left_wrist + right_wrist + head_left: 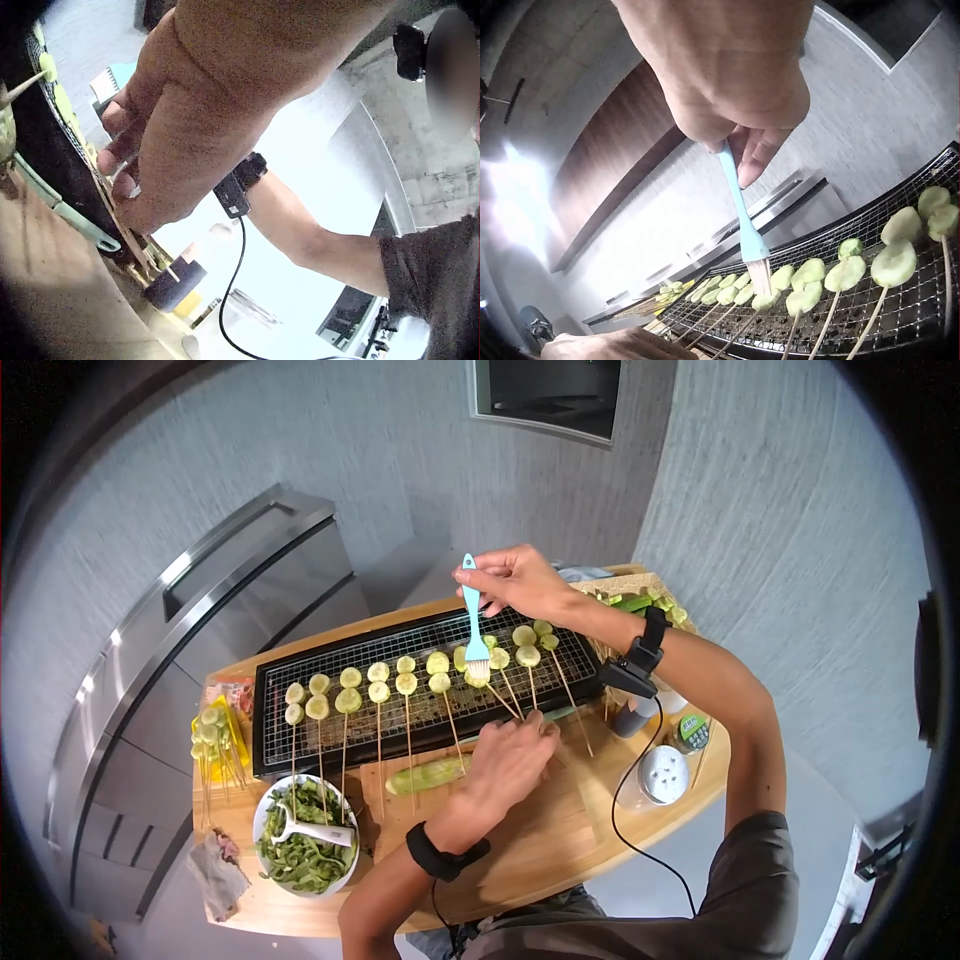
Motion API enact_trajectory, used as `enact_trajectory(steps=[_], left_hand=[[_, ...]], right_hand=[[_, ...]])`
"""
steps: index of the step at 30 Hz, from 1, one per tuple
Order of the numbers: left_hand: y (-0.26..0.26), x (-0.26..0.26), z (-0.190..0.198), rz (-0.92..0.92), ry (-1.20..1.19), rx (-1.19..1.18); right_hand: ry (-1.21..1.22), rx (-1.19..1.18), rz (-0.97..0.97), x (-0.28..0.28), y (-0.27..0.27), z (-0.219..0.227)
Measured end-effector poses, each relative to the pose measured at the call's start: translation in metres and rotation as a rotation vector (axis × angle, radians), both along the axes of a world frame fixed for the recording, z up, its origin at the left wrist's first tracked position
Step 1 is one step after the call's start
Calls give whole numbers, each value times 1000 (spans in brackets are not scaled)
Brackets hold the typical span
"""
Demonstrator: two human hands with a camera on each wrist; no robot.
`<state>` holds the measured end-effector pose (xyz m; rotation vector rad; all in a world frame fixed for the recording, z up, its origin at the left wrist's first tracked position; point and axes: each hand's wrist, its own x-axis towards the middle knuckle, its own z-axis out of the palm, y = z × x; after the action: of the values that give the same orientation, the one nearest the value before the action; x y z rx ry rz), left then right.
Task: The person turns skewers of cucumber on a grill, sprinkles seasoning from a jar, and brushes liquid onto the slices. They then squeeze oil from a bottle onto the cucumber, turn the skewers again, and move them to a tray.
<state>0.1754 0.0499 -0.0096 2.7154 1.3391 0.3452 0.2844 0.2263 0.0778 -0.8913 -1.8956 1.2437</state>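
A light-blue basting brush (472, 610) hangs bristles-down from my right hand (520, 582), whose thumb and fingers pinch the handle near its top. In the right wrist view the pale bristles (760, 277) meet a green vegetable slice (766, 301) on the grill. My left hand (512, 758) is at the front edge of the grill, curled fingers holding the stick end of a skewer (505, 700); its fingertips are partly hidden in the head view. Sliced-vegetable skewers (350, 700) lie side by side across the black wire-mesh grill (330, 743), sticks toward me.
A whole green vegetable (428, 774) lies before the grill. At left stand a white bowl of chopped greens (310, 860) and a yellow tray (237, 735) with more skewers. Lidded jars (664, 774) and a green-labelled container (692, 732) are at right, near my arm's cable (625, 840).
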Motion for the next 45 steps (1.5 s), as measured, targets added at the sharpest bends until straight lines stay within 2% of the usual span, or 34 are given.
enact_trajectory(steps=[5,8,11,14,16,19,23,25,28,30,36,39,41,45], left_hand=[[-13,-16,28,54,-12,-91],[-22,-32,20,74,-33,47],[-29,-48,16,116,15,51],[-29,-58,8,122,24,-29],[-25,-62,1,107,-10,-3],[-24,-63,-4,93,-61,75],[-20,-62,-14,75,-134,186],[-19,-64,-13,86,-164,222],[-19,-64,-13,104,-183,241],[-19,-64,-14,116,-179,234],[-25,-65,-12,113,-178,223],[-25,-60,-10,107,-191,260],[-27,-51,-3,100,-183,261],[-22,-22,-19,1,-185,355]], right_hand=[[-6,-2,12,-5,-1,-4],[0,-29,20,-9,-4,-4],[-58,-30,11,-13,-3,-3],[25,-12,-43,-18,2,-7],[154,153,-85,-22,10,-8],[112,281,-27,-20,5,-5],[-34,288,68,-13,-23,1],[-224,239,86,-10,-50,17],[-193,232,106,-11,-47,6],[-88,149,35,-17,-37,-1],[58,168,-83,-28,15,-11],[87,172,-119,-23,12,2],[95,30,-181,-16,-3,16],[179,-105,-192,3,-24,21]])
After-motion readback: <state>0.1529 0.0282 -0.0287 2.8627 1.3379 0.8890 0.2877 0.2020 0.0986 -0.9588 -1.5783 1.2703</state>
